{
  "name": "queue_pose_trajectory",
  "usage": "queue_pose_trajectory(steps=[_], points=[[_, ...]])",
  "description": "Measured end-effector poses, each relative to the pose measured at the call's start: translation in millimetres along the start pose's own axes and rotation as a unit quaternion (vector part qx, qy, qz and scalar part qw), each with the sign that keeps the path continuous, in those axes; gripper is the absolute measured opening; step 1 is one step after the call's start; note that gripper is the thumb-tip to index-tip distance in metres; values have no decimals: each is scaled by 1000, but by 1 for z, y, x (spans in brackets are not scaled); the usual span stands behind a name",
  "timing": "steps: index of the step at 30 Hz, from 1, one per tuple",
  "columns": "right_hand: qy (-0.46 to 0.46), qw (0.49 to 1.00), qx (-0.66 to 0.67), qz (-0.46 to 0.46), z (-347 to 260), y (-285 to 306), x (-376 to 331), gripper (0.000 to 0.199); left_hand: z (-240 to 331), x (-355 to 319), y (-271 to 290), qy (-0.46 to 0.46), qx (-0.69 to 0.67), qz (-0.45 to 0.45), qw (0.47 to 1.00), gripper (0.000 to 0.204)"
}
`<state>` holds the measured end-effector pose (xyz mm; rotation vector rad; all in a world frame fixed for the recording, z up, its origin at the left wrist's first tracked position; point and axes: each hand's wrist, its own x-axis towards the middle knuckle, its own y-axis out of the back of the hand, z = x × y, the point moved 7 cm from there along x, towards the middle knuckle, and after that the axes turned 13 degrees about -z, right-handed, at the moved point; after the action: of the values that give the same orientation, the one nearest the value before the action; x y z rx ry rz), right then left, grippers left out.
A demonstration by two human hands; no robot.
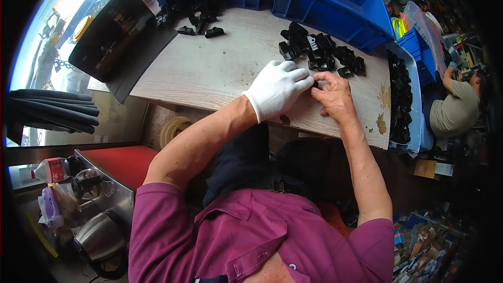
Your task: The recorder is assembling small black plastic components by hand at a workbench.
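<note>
My left hand (277, 89), in a white knitted glove, is closed with its fingertips against my bare right hand (335, 94). Pinched between the two hands is a small black part (315, 84), mostly hidden by the fingers. My right thumb and forefinger close on it from the right side. Just beyond the hands lies a pile of black plastic parts (320, 57), block-shaped and hollow, some with pale markings. Several more black parts (214, 32) lie loose at the far left of the pale wooden table (209, 73).
Blue bins (335, 15) line the table's far edge. A light blue tub (416, 94) of black parts stands at its right end. Left are a dark panel (112, 34), a red-topped cabinet (120, 162) and a metal kettle (99, 236). Another person (453, 107) sits far right.
</note>
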<state>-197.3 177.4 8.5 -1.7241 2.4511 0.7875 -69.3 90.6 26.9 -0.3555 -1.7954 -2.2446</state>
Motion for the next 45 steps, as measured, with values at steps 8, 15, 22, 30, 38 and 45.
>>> queue_pose_trajectory(steps=[8,15,22,30,38,45], points=[[27,995,96,-2,8,5,-10,32,-18,-22,55,61,-13,206,976,33],[42,945,276,169,43,94,-44,31,-153,-72,59,296,200,105,928,20],[-1,860,249,446,86,199,-94,46,-130,-59,47,182,78,144,970,20],[-6,983,107,150,37,108,-20,53,-120,-60,45,190,-15,162,968,23],[-35,988,-61,136,26,95,10,51,-93,-62,47,163,48,92,981,31],[-52,980,-102,161,35,101,12,48,-81,-58,62,159,46,138,977,30]])
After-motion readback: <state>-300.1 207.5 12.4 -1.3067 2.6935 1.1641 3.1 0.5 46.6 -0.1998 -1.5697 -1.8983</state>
